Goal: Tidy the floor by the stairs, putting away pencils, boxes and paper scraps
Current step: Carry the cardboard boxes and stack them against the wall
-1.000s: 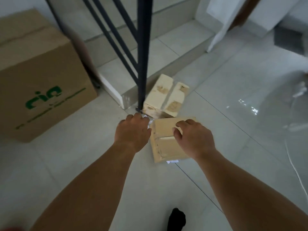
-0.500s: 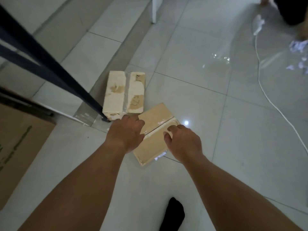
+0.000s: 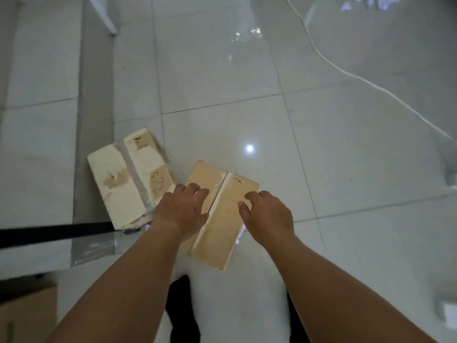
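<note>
A flat tan cardboard box [image 3: 222, 226] with a taped seam lies tilted on the glossy floor tiles. My left hand [image 3: 183, 211] rests on its left half with the fingers spread. My right hand [image 3: 267, 216] lies on its right half near the edge, thumb and fingers apart. Neither hand wraps around an edge. A whiter, worn box [image 3: 116, 179] with torn patches and tape sits just to the left, against the foot of the stair step. Pale paper scraps [image 3: 366, 3] lie far off at the top right. No pencils are in view.
The tiled stair step [image 3: 42, 144] fills the left side, and a black railing bar [image 3: 54, 232] crosses low on the left. A corner of a large cardboard carton [image 3: 27, 315] shows at the bottom left. A white cable [image 3: 371, 82] runs across the floor on the right. My dark-socked foot [image 3: 181, 305] stands below the tan box.
The view has swung right and down, and the carton and railing slid off to the left. Both hands stayed on the tan box, which now lies turned to the right of the white box.
</note>
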